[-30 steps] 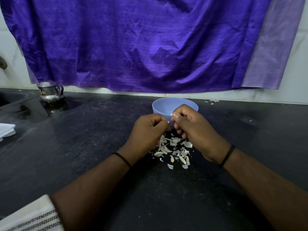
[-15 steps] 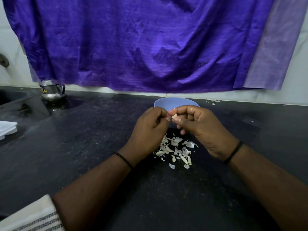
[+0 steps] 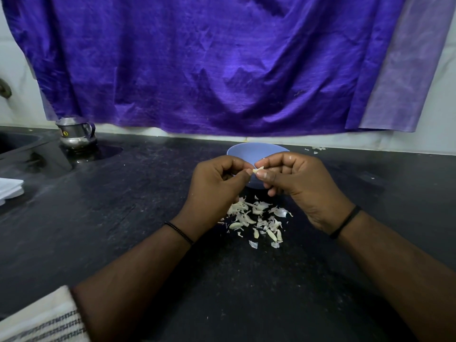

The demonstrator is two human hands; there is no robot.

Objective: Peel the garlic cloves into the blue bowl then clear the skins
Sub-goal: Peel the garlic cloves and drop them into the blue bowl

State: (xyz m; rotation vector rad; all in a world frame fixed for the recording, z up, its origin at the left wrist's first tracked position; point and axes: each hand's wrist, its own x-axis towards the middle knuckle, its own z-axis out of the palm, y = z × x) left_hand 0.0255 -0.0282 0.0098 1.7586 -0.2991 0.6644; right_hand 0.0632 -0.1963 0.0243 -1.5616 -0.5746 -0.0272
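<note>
Both hands are meeting above the near rim of the blue bowl (image 3: 249, 150), which is sitting on the dark surface (image 3: 123, 218) toward the far side, just in front of the wall. The right hand (image 3: 299, 186) is pinching a small pale garlic clove (image 3: 258, 170) between its thumb and forefinger, with the other fingers curling in beneath. The left hand (image 3: 217, 191) is lying close beside it with all its fingers curling inward, its thumb tip touching the clove's left end; whether it is gripping a bit of skin cannot be told. Each wrist is wearing a thin dark band.

Directly below the hands, on the near side of the bowl, a loose heap of garlic skins (image 3: 256, 218) and pale pieces is spreading over the surface. A few more scraps (image 3: 317, 149) are lying far right by the wall.

At the far left a small steel jug (image 3: 75, 134) is standing, and a folded white cloth (image 3: 9, 190) is resting at the left edge. A purple cloth (image 3: 209, 65) is hanging across the wall behind. A striped sleeve (image 3: 42, 319) is showing at the near left corner.
</note>
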